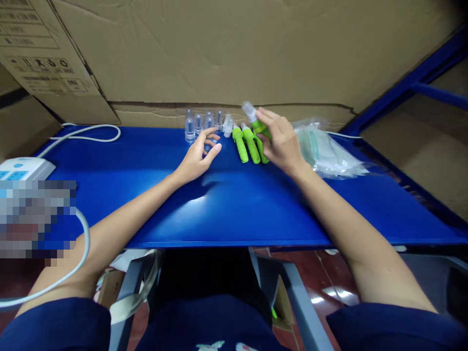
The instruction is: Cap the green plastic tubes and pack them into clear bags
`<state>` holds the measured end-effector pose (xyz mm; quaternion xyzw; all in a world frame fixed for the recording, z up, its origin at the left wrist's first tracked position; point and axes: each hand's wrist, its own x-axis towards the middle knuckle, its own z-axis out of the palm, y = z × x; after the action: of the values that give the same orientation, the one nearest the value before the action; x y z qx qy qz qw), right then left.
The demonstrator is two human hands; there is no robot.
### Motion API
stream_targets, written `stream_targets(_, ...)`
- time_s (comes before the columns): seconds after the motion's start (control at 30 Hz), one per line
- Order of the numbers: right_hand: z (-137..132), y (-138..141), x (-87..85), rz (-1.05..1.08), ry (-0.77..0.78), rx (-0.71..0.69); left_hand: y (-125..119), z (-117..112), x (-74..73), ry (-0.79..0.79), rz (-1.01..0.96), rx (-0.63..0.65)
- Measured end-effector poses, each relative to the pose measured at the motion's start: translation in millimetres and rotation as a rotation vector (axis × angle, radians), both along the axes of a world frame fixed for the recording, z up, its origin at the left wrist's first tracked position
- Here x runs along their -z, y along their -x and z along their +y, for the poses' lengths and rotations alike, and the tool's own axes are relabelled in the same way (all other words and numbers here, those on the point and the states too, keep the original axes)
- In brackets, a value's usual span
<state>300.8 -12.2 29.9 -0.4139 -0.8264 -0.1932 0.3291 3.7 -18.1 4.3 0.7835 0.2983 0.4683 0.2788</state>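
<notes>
My right hand (pixel 281 144) is closed around a bright green tube (pixel 260 127) with a white collar and a clear cap, tilted up to the left. Its lower part is hidden by the palm. Beneath it on the blue table lie several similar green tubes (pixel 240 145) side by side, pointing toward me. My left hand (pixel 199 157) hovers in front of the small clear bottles (pixel 189 128), fingers apart and holding nothing visible. Those bottles stand upright along the back, partly behind the left fingers. Between bottles and tubes are small white and clear caps (pixel 227 126).
A clear plastic bag (pixel 329 151) with pale contents lies right of my right hand. At left are a white power strip (pixel 31 168) and its cable (pixel 86 132). Cardboard (pixel 219 53) walls the back of the blue table (pixel 234 209); a blue metal frame (pixel 413 90) rises at right.
</notes>
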Motion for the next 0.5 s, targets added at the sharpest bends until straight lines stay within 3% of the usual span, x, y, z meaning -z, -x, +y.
stream_targets(0.27,27.4,-38.8,16.9,0.307,0.187,0.319,1.0,-1.2,-6.5,0.009,-0.017,-0.003)
stream_targets(0.5,39.4,-50.1,33.1,0.36,0.4,0.425,4.7,4.1,-3.4,0.01,0.001,-0.01)
